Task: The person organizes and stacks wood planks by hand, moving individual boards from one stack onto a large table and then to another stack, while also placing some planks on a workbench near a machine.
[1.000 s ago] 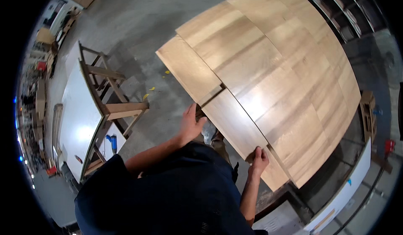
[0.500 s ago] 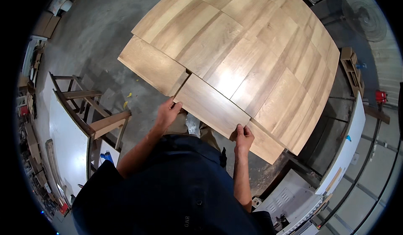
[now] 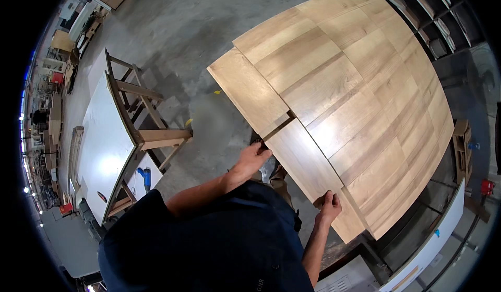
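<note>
A loose wood-look plank lies along the near edge of a broad panel of joined planks. My left hand is closed on its near left corner, with some fingertips hidden beneath. Farther right, my right hand pinches the near edge by the plank's right end, thumb on top. A dark narrow gap separates the plank from another edge plank on the left. Beyond my right hand lies a further edge piece.
At left stands a white-topped table with wooden legs, and a blue cordless drill beside it. Shelving lines the far right. A white board is at lower right. Yellow scraps dot the concrete floor.
The view has turned left, so the panel and my hands appear farther right. Both hands keep hold of the plank. My left fingers now curl farther in at its corner.
</note>
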{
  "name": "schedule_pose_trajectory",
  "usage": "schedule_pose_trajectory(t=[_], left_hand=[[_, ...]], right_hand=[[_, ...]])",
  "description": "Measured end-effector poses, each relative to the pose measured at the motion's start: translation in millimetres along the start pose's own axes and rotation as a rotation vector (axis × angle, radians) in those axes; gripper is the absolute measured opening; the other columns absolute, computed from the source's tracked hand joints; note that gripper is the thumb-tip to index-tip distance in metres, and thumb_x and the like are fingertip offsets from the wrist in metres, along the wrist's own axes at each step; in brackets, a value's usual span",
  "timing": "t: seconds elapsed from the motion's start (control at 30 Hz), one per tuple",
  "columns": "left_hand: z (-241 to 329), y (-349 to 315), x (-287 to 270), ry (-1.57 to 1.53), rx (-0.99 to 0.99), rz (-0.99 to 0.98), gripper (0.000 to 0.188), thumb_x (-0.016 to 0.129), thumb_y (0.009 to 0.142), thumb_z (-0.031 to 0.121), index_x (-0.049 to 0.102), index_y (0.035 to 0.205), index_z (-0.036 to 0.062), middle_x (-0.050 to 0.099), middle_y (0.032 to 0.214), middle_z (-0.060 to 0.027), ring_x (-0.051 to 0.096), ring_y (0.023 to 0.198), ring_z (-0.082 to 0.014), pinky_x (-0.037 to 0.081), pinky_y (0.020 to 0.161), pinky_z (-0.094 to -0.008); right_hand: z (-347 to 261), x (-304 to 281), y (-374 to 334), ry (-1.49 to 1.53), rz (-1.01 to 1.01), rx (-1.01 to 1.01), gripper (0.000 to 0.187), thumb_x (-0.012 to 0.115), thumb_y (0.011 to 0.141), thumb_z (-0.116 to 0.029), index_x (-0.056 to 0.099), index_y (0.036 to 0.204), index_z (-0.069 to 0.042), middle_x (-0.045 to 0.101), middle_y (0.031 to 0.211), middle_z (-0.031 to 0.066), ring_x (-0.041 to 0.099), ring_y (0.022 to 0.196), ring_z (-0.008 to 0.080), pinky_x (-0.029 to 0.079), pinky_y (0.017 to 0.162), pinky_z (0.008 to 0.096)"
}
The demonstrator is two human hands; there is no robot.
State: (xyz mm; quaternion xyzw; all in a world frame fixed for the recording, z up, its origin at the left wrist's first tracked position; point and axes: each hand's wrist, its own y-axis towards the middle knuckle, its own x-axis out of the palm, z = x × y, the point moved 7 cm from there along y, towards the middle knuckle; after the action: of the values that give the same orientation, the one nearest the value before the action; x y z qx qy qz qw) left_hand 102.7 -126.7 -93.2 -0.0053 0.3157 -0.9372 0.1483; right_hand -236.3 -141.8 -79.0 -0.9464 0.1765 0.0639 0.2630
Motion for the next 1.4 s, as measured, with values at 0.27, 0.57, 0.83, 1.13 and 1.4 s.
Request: schedule_pose_trajectory(t=[0.27,0.57,0.83,1.13,1.4], left_hand=[[-8.6,1.0,32.5,-0.434,-0.430,-0.130,0.042,0.055,0.092,0.033,0.052,0.117,0.0002,0.057,0.110,-0.0156,0.055,0.102,-0.0275,0.047,0.090,-0.0384],[-21.4,3.9,22.2,-0.549,-0.482,-0.158,0.042,0.059,0.090,0.030,0.050,0.111,-0.0053,0.056,0.110,-0.0190,0.057,0.102,-0.0296,0.049,0.089,-0.0394],[0.6,-27.3,-3.8,-0.122,-0.330,-0.369,0.033,0.051,0.095,0.028,0.055,0.114,0.0010,0.058,0.101,-0.0050,0.054,0.089,-0.0123,0.045,0.080,-0.0271],[-30.3,-58.2,76.4,0.103,-0.127,-0.676,0.022,0.056,0.091,0.013,0.059,0.105,-0.0039,0.063,0.089,-0.0066,0.058,0.082,-0.0113,0.047,0.073,-0.0228],[-88.3,-143.0,229.6,0.345,-0.059,-0.895,0.019,0.061,0.086,0.010,0.063,0.100,-0.0017,0.061,0.077,-0.0019,0.054,0.068,-0.0084,0.045,0.061,-0.0228]], right_hand=[[7.6,-4.2,7.0,-0.059,0.029,-0.015,0.028,0.062,0.088,-0.018,0.054,0.064,-0.005,0.051,0.059,-0.0022,0.041,0.053,0.0070,0.030,0.048,0.0254],[11.4,-1.9,4.0,-0.020,0.061,0.001,0.023,0.061,0.089,-0.017,0.057,0.071,-0.003,0.053,0.057,0.0007,0.044,0.050,0.0081,0.031,0.047,0.0247],[20.0,-24.1,-16.8,0.033,0.224,-0.032,0.040,0.066,0.086,-0.017,0.056,0.116,0.007,0.065,0.091,0.0092,0.061,0.078,0.0148,0.052,0.075,0.0304],[86.3,-151.5,-50.9,0.079,0.464,-0.020,0.037,0.067,0.085,-0.014,0.058,0.116,0.006,0.065,0.091,0.0071,0.057,0.076,0.0119,0.048,0.068,0.0244],[162.6,-299.2,-136.4,0.217,0.585,0.100,0.037,0.065,0.086,-0.017,0.059,0.114,0.006,0.065,0.087,0.0062,0.059,0.076,0.0117,0.049,0.070,0.0252]])
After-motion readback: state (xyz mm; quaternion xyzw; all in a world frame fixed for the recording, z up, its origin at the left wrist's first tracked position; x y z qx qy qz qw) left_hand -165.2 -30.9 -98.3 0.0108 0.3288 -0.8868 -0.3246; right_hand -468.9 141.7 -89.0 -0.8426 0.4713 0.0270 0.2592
